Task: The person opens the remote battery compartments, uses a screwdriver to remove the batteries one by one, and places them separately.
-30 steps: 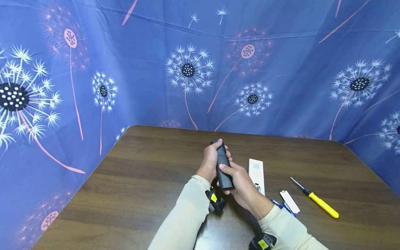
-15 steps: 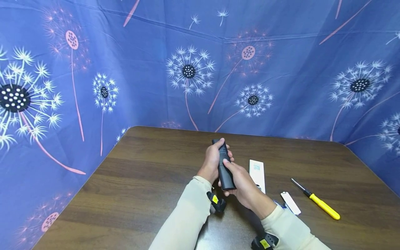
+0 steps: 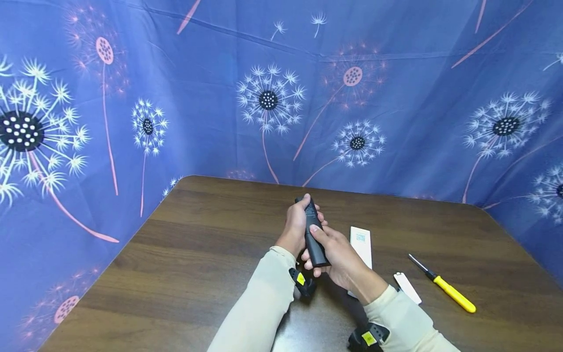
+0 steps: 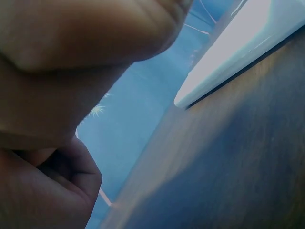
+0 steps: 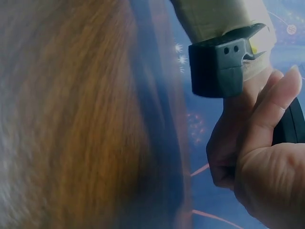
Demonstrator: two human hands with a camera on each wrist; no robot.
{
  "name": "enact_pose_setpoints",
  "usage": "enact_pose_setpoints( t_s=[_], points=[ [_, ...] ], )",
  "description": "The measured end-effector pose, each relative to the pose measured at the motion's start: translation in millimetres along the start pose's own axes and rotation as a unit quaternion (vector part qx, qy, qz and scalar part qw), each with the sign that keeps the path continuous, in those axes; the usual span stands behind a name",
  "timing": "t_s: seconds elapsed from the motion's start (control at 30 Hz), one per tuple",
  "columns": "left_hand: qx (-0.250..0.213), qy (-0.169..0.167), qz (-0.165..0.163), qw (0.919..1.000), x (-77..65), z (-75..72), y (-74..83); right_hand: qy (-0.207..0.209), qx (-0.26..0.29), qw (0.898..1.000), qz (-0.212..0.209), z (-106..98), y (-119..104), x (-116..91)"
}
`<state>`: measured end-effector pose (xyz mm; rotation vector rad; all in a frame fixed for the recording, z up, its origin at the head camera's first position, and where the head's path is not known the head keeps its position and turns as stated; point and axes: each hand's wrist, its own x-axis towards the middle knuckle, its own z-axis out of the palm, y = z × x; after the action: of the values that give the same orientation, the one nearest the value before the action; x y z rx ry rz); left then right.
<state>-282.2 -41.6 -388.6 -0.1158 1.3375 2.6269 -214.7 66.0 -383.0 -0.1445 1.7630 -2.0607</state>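
Observation:
Both hands hold a black remote control (image 3: 317, 252) above the table, its back with small printed text facing up. My left hand (image 3: 296, 222) grips the far half, thumb laid along the edge near the top and fingers wrapped round the far side. Around the near half my right hand (image 3: 340, 254) has its fingers curled underneath, with its thumb pressed on the back close to the middle seam. In the right wrist view, a dark edge of the remote control (image 5: 291, 121) shows behind a raised thumb. The left wrist view shows mostly skin and curled fingers.
A long white slab (image 3: 360, 244) with a printed code lies beside the right hand, partly covered by it. To its right are a small white strip (image 3: 407, 287) and a screwdriver (image 3: 444, 284) with a yellow handle. A patterned blue cloth (image 3: 198, 98) hangs behind the table (image 3: 176, 274).
My right thumb has slid a little up the remote control's back towards the seam. The blue items near the white strip are now hidden behind my right arm. The left grip stays the same.

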Motion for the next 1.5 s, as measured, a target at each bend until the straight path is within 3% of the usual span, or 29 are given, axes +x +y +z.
enact_pose_setpoints(
  t_s=[0.33,1.17,1.37,1.5],
  points=[
    [0.011,-0.002,0.012,0.9999,1.0,1.7,-2.0,-0.009,0.009,1.000,-0.017,1,1,-9],
    [0.005,-0.017,-0.023,0.9996,1.1,-1.4,-7.9,-0.023,-0.007,1.000,0.002,-11,8,-4],
    [-0.001,-0.016,-0.027,0.9995,1.5,-2.0,-6.8,-0.006,-0.051,0.999,-0.008,-9,7,-6],
    [-0.007,-0.015,-0.028,0.9995,0.8,-2.6,-4.6,0.015,-0.113,0.993,-0.013,-6,2,-9]
  ],
)
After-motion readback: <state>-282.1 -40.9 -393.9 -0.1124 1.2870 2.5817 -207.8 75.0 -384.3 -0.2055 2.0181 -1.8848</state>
